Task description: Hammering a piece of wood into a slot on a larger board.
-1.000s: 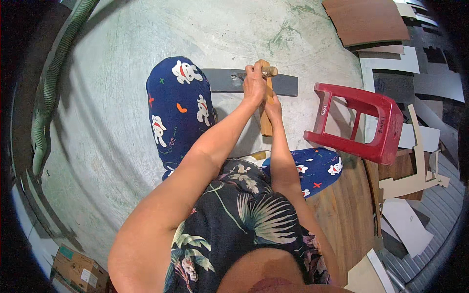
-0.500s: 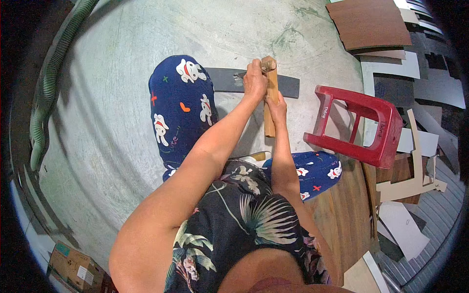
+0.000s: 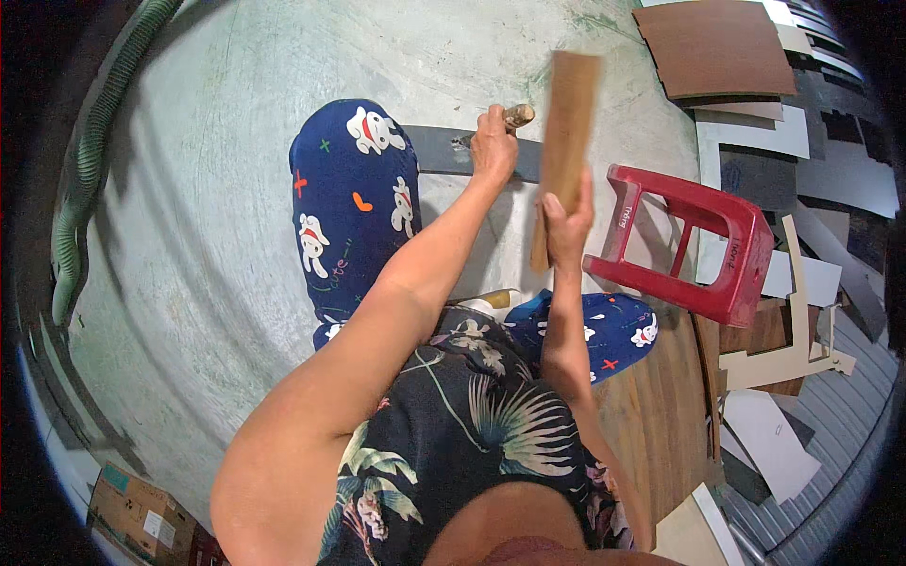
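My left hand (image 3: 494, 149) is closed around a chisel, whose round wooden handle (image 3: 518, 116) sticks out to the right of my fist. The tool lies low over a long dark grey board (image 3: 439, 149) on the floor; its working end, left of my fingers, is too small to make out well. In my right hand (image 3: 567, 222) is a flat wooden bar (image 3: 572, 113), gripped near its lower end. The bar is raised and slightly blurred, apart from the handle and to its right. It hides the board's right end.
A red plastic stool (image 3: 741, 255) lies on its side to the right. Beyond it are piled sheet offcuts (image 3: 722, 47). A green ridged hose (image 3: 90, 160) runs along the left, with a cardboard box (image 3: 142, 519) at lower left. My bent knee (image 3: 349, 189) covers the board's left end.
The wooden bar has moved up and to the right with my right hand, away from the chisel's handle end. My left hand stays almost in place on the chisel.
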### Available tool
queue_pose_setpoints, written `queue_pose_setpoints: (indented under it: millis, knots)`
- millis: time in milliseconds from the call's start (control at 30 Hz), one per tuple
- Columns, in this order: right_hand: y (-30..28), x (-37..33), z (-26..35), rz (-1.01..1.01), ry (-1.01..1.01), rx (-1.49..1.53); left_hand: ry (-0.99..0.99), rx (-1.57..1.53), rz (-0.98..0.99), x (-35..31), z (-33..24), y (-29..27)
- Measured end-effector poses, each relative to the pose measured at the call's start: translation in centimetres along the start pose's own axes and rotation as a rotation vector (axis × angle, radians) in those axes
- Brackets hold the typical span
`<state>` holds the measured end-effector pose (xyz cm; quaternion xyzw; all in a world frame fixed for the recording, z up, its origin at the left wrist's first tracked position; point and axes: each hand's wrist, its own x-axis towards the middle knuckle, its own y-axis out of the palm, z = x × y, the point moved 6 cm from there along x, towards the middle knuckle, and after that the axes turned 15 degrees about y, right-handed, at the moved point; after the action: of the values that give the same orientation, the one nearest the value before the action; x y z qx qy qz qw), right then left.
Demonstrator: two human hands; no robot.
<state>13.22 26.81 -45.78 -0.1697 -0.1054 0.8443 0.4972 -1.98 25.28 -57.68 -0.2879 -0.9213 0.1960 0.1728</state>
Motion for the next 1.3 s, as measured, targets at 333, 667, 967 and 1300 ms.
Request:
queue_pose_setpoints:
  millis: [333,667,967,1300]
  knots:
    - [-1.5,-0.4,0.2,-0.065,0.07,0.051,0.032,-0.011,-0.042,-0.4,0.4,0.1]
    - [-0.3,-0.4,-0.1,0.024,0.101,-0.137,0.034,-0.034,-0.033,-0.5,0.3,0.1]
    - [-2.7,-0.9,2.6,-0.127,0.002,0.02,0.066,0.029,-0.009,-0.9,-0.2,0.2]
    - [-2.6,-1.6,1.8,-0.124,0.029,-0.004,0.041,0.02,-0.022,-1.5,0.3,-0.1]
